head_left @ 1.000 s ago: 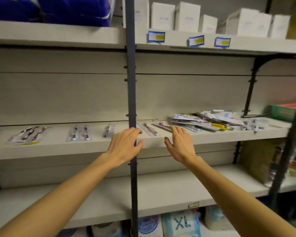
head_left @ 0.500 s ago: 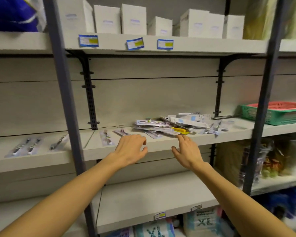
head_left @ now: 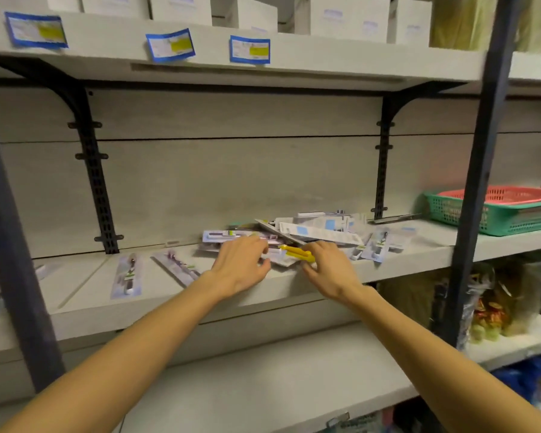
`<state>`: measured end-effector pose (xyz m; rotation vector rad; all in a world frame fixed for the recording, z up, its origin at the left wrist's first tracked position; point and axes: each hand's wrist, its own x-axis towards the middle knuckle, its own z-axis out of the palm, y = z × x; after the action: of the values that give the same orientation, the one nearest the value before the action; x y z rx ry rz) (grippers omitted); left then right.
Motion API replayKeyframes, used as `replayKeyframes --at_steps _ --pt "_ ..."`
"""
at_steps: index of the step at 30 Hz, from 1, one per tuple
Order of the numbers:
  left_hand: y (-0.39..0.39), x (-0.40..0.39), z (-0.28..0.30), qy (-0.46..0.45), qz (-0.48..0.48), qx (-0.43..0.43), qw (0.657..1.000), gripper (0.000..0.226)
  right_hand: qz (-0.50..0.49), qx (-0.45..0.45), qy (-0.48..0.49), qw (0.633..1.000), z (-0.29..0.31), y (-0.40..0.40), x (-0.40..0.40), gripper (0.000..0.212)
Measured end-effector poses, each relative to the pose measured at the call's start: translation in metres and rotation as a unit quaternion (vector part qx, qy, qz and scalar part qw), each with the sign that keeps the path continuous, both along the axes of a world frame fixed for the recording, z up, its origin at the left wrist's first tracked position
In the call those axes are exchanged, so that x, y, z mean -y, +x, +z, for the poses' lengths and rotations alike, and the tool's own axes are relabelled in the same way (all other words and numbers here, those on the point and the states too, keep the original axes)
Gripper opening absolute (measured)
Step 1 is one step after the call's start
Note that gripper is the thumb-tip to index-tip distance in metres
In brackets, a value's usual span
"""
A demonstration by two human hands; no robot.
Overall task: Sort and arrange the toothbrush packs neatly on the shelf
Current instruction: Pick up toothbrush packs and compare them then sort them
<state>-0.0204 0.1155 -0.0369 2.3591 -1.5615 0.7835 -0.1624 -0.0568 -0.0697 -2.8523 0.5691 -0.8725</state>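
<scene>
We list the shelf (head_left: 169,295) as pale grey with faint wood grain, on black brackets (head_left: 89,170). The pile of toothbrush packs (head_left: 313,232) is white and lilac with pale blue panels; one yellow toothbrush (head_left: 295,252) shows among them. We note a red mesh basket (head_left: 500,195) nested in a green mesh basket (head_left: 506,218), blue-edged labels with yellow patches (head_left: 170,45), and white boxes (head_left: 347,17) above.
</scene>
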Motion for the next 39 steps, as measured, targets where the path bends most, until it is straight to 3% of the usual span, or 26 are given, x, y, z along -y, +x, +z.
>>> replayKeyframes --at_steps 7,14,22,24,32,39 --pt "0.078 0.037 0.005 -0.03 0.04 -0.029 0.998 0.043 0.026 -0.065 -0.04 0.997 0.017 0.06 0.053 0.039" --pt "0.109 0.041 -0.008 -0.002 0.084 -0.055 0.995 0.04 0.101 -0.047 -0.1 0.989 0.016 0.084 0.078 0.028" --pt "0.107 0.043 -0.002 -0.016 0.105 -0.064 0.992 0.043 0.048 -0.111 -0.118 0.986 0.012 0.092 0.091 0.065" --pt "0.104 0.043 -0.005 -0.035 0.114 -0.067 0.991 0.044 0.04 -0.128 -0.1 0.986 0.014 0.091 0.096 0.066" --pt "0.085 0.042 -0.013 -0.097 0.154 -0.044 0.982 0.043 0.116 -0.022 -0.008 0.993 0.007 0.081 0.108 0.032" --pt "0.066 0.039 0.002 -0.11 0.223 -0.044 0.968 0.032 0.118 0.043 0.047 0.991 0.011 0.073 0.107 0.027"
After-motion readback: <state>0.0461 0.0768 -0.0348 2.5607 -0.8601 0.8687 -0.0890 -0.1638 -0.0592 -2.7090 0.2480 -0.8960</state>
